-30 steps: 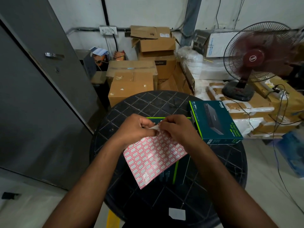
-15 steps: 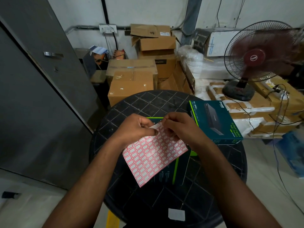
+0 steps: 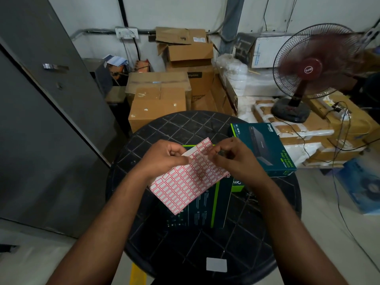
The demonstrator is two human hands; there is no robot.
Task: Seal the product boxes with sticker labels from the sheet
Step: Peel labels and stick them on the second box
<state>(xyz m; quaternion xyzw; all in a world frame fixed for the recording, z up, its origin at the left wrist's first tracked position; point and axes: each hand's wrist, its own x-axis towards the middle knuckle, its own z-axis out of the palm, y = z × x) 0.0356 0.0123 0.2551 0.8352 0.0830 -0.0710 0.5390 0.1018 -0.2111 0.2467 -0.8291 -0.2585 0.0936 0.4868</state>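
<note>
A sheet of red-bordered white sticker labels (image 3: 185,182) hangs over the round black table (image 3: 170,128). My left hand (image 3: 164,159) pinches the sheet's upper left edge, where a corner is curled back. At the sheet's top, my right hand (image 3: 232,157) pinches something small with thumb and forefinger; I cannot tell whether it is a label. A dark product box with green stripes (image 3: 205,204) lies flat under the sheet. A second teal box (image 3: 265,147) rests at the table's right edge, beside my right hand.
Brown cartons (image 3: 158,99) are stacked behind the table. A red fan (image 3: 308,68) stands on packages at the right, cables trailing down. A grey metal door (image 3: 41,99) fills the left. A small white patch (image 3: 216,264) sits on the table's near edge.
The sheet's top edge has risen and unfolded upward. My right hand has shifted slightly right and up along the sheet's top; my left hand keeps its pinch.
</note>
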